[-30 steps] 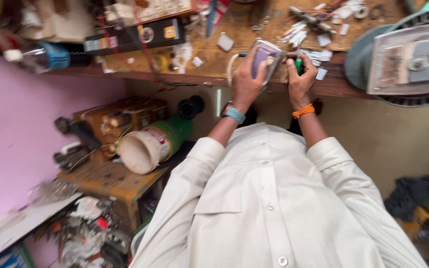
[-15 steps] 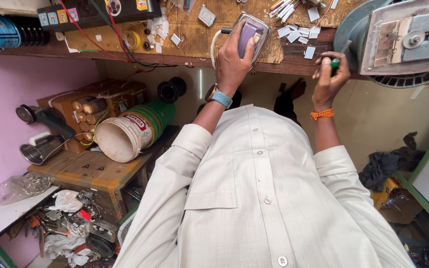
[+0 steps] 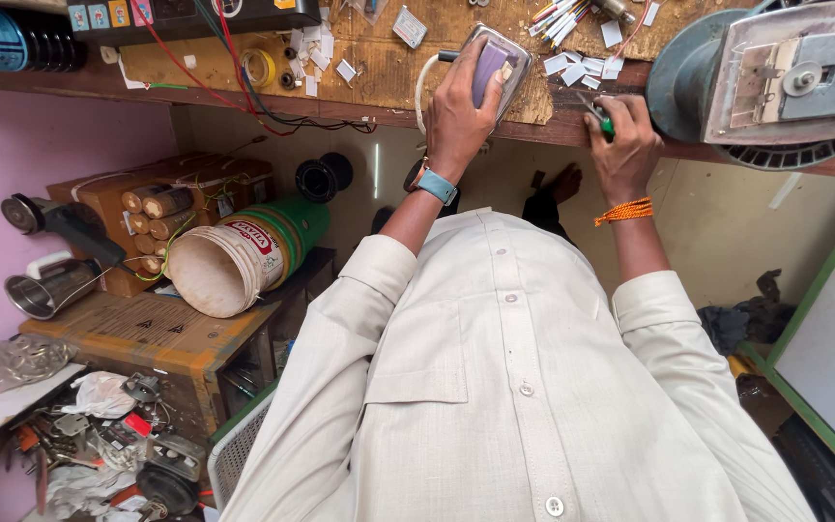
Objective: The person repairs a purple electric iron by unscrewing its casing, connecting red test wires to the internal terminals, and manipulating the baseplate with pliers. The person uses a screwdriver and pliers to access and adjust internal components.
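My left hand [image 3: 456, 111], with a blue watch at the wrist, grips a metal clothes iron [image 3: 495, 63] with a purple handle, held at the front edge of the wooden workbench [image 3: 388, 82]. A white cord loops from the iron's back. To its right and apart from it, my right hand [image 3: 622, 145], with an orange thread at the wrist, is closed around a green-handled screwdriver [image 3: 604, 123] at the bench edge. My cream shirt fills the lower middle of the view.
A big grey motor unit [image 3: 775, 77] sits on the bench at the right. Small white pieces [image 3: 572, 68] and a yellow tape roll [image 3: 261, 68] lie on the bench. Below left are a tipped white bucket [image 3: 224, 266], a wooden crate [image 3: 147, 208] and a metal jug [image 3: 50, 290].
My right hand has drawn away from the iron to the right, still holding the screwdriver. My left hand keeps its grip on the iron. The view has shifted closer to the bench.
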